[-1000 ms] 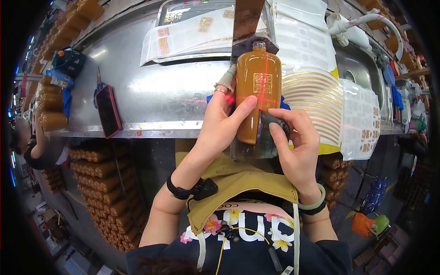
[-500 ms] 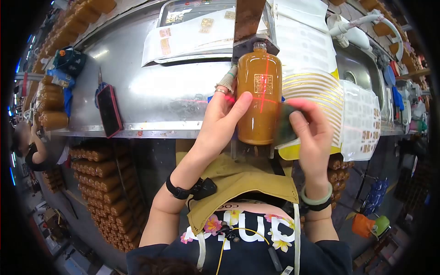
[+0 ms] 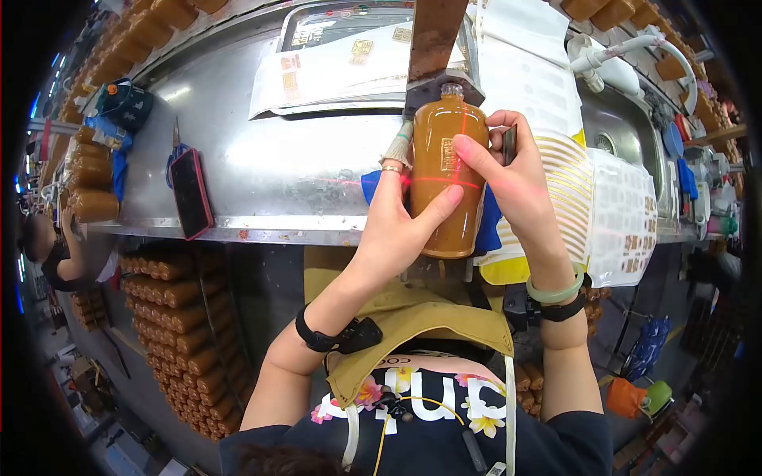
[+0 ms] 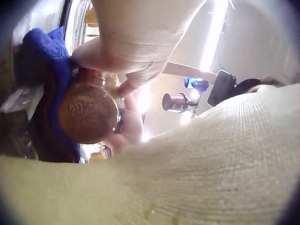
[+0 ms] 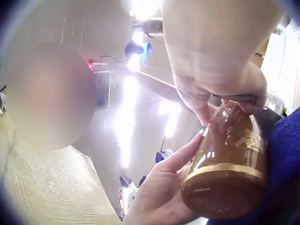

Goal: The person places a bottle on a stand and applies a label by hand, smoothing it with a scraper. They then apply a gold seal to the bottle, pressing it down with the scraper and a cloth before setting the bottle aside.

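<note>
An amber bottle [image 3: 444,182] stands upright in a jig under a metal post [image 3: 435,36], with a red laser cross on its front and a blue cloth [image 3: 370,185] behind it. My left hand [image 3: 397,222] grips the bottle from the left, thumb across its front. My right hand [image 3: 508,170] holds a small dark scraper [image 3: 509,144] beside the bottle's shoulder, and its index finger presses on the gold label [image 3: 446,151]. The left wrist view shows the bottle's base [image 4: 88,112]. In the right wrist view the bottle [image 5: 227,173] sits in the left hand [image 5: 161,192].
Sheets of gold decals [image 3: 567,186] lie right of the bottle, white sheets [image 3: 341,59] behind it. A red-cased phone [image 3: 190,192] lies at the left on the steel bench [image 3: 270,159]. A sink and faucet [image 3: 627,119] are at the right. Amber bottles [image 3: 175,317] fill shelves below.
My right hand has risen with the dark scraper from the bottle's lower right side to its shoulder, and its index finger now touches the label. The left hand keeps its grip.
</note>
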The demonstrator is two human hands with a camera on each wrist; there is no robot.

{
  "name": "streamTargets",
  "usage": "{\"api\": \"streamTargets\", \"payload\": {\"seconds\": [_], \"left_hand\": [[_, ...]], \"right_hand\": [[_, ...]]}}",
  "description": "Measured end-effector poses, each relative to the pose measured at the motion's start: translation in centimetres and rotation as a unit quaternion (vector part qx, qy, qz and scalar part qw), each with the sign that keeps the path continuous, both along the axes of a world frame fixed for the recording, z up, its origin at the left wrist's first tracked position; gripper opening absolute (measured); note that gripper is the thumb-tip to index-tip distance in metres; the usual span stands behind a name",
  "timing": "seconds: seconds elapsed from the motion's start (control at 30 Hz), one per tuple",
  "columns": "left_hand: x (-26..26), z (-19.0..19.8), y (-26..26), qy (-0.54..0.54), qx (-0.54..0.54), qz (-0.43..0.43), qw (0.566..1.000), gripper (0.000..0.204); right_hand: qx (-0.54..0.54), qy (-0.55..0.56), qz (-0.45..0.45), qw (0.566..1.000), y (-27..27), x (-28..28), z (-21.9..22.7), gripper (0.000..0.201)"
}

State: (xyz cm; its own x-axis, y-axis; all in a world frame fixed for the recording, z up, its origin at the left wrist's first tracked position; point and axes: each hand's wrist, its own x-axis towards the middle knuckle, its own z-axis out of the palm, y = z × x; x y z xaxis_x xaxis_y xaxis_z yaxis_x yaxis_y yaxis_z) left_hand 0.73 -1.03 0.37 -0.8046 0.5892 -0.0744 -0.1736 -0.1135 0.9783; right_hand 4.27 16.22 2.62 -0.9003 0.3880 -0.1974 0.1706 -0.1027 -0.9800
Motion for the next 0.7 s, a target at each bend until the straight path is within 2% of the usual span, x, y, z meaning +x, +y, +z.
{"api": "streamTargets", "payload": {"seconds": [0.2, 0.33, 0.43, 0.5, 0.53, 0.6, 0.63, 0.7], "left_hand": [[0.0, -0.2, 0.3, -0.007, 0.034, 0.005, 0.999, 0.078], [0.1, 0.0, 0.3, 0.001, 0.031, 0.014, 0.999, 0.08], [-0.1, 0.4, 0.1, 0.005, 0.014, -0.002, 1.0, 0.081], [-0.3, 0.6, -0.3, -0.052, 0.025, -0.027, 0.998, 0.102], [-0.4, 0.6, -0.8, -0.052, 0.025, -0.028, 0.998, 0.102], [-0.3, 0.3, -2.4, 0.066, 0.001, -0.091, 0.994, 0.126], [-0.3, 0.1, -3.1, 0.065, 0.0, -0.092, 0.994, 0.126], [-0.2, -0.5, -4.0, 0.191, -0.117, -0.146, 0.964, 0.144]], "right_hand": [[-0.033, 0.03, -0.009, 0.999, -0.3, -0.1, -0.2, 0.046], [-0.009, 0.011, -0.001, 1.0, -0.2, -0.1, -0.3, 0.046], [-0.037, 0.036, -0.014, 0.999, -0.3, -0.1, -0.3, 0.045], [-0.045, 0.032, -0.02, 0.998, 0.0, 0.1, -0.3, 0.041], [-0.045, 0.032, -0.021, 0.998, 0.5, 0.3, -0.1, 0.041], [0.007, -0.002, -0.03, 1.0, 1.4, 0.6, 0.2, 0.037], [0.006, -0.002, -0.031, 0.999, 1.5, 0.7, 0.4, 0.037], [-0.011, 0.002, -0.06, 0.998, 1.7, 0.9, 0.8, 0.034]]}}
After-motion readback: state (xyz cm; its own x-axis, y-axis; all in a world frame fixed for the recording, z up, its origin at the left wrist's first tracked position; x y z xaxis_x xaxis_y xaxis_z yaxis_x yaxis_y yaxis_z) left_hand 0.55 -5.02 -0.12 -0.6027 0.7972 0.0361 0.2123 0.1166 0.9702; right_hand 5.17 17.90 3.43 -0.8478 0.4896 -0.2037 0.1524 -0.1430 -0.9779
